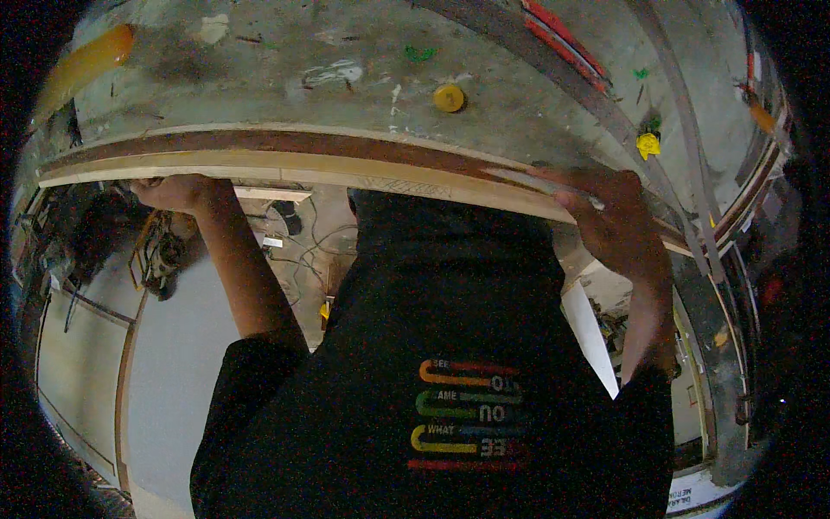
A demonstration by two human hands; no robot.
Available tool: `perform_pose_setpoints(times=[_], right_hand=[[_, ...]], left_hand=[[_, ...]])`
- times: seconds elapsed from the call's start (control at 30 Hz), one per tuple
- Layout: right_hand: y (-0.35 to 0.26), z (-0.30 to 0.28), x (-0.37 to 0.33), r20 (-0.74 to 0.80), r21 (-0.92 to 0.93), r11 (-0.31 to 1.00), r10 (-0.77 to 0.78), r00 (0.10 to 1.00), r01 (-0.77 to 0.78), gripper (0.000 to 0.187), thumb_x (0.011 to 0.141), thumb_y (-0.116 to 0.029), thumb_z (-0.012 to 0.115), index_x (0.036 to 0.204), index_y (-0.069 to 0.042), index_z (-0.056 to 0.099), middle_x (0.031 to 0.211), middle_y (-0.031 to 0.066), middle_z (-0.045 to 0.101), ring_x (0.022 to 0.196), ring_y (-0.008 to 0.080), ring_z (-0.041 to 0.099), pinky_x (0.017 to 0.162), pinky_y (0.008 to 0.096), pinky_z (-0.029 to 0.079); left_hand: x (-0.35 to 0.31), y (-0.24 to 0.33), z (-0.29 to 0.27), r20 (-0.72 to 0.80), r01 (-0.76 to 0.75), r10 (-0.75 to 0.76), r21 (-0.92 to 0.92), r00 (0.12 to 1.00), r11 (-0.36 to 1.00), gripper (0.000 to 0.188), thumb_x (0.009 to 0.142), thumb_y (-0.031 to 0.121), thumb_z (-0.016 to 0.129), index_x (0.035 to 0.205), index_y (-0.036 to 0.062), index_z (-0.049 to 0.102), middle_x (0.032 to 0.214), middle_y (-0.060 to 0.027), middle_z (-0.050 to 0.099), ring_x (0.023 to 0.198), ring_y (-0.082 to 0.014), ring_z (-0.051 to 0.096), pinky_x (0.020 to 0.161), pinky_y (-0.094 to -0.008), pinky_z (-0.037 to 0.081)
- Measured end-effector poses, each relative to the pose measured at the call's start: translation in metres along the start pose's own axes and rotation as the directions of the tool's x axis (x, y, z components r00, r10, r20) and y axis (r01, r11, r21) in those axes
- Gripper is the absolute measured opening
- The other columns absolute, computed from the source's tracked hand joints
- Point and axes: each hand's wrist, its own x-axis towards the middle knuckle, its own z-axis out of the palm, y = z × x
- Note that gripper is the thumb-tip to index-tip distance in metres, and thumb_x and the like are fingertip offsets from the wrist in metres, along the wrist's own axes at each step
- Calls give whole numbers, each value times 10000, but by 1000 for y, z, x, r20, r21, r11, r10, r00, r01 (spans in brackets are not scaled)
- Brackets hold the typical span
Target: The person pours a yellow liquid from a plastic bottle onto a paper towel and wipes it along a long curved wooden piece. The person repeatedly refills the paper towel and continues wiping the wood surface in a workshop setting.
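Black cloth of a T-shirt (450,303), with coloured stripes on its chest, fills six o'clock, nearest the lens. Beyond it a long wooden strip (328,165) runs from nine-thirty, under twelve, toward three, pale wood on the near face, dark brown along the far band, with cross-hatched marks near its middle. Its curve may owe something to the lens; whether it is loose or fixed cannot be told.

Left hand (173,192) is at the strip's lower edge near its nine-thirty end, fingers curled in; how far its grip is clamped on the wood is hidden. Right hand (605,208), between two and three o'clock, has its grip closed on the strip, thumb to the near face, fingers reaching over toward ten. The strip's long axis thus spans the gap between the hands; the hatched marks are nearer the right one.

Toward twelve, grey stained tabletop (259,82) stretches from the strip to a round yellow cap (449,98). An orange object (99,60) is at ten, a red tool (566,48) at one, a yellow piece (648,144) at two. Dark bands (683,95) beside it run down toward the right hand's outer side. Below the strip, cables (303,251) trail on the floor between the left forearm and the shirt.
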Motion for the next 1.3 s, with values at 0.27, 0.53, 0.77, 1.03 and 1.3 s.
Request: perform_pose_setpoints(times=[0.27, 0.53, 0.77, 1.03, 1.3], right_hand=[[-4, -1, 5, 239, 47, 999, -36, 970, 26, 274, 901, -127, 540, 1139, -128, 676, 990, 136, 697, 869, 315, 664, 796, 386, 502], [3, -8, -6, 332, -49, 997, -35, 943, 54, 296, 877, -198, 617, 1156, -108, 660, 1003, 154, 681, 924, 285, 655, 807, 397, 494], [38, -21, -1, -58, 396, 899, 228, 972, -188, 486, 801, -303, 749, 1156, -3, 609, 982, 144, 674, 887, 223, 655, 803, 351, 526], [29, -9, 8, -146, 189, 981, -5, 989, 33, 344, 838, -183, 708, 1130, -23, 621, 984, 136, 674, 895, 228, 660, 806, 336, 529], [15, 7, -15, 102, 190, 979, -93, 990, 73, 197, 887, -59, 575, 1058, -57, 673, 1011, 168, 682, 917, 338, 661, 794, 394, 520]], left_hand=[[-23, 10, 21, 6, -37, 37, 200, 999, 979, 607, 893, 522, 342, 1287, 88, 500, 1325, -126, 491, 1218, -326, 457, 1052, -522, 339], [0, -3, -2, 27, -181, 180, 281, 983, 943, 479, 951, 372, 298, 1201, 30, 520, 1233, -166, 547, 1071, -332, 565, 936, -516, 450], [64, -23, -70, 531, -697, 453, 560, 717, 448, 487, 959, 364, 279, 1225, 29, 514, 1229, -172, 555, 1049, -337, 588, 903, -514, 476], [46, -15, -53, 174, -272, 219, 392, 960, 879, 488, 963, 375, 280, 1246, 41, 497, 1270, -165, 521, 1090, -332, 561, 921, -528, 461], [15, -5, -20, 162, -380, 346, 503, 924, 777, 347, 949, 249, 438, 1135, -30, 527, 1079, -191, 609, 883, -339, 629, 784, -457, 544]])
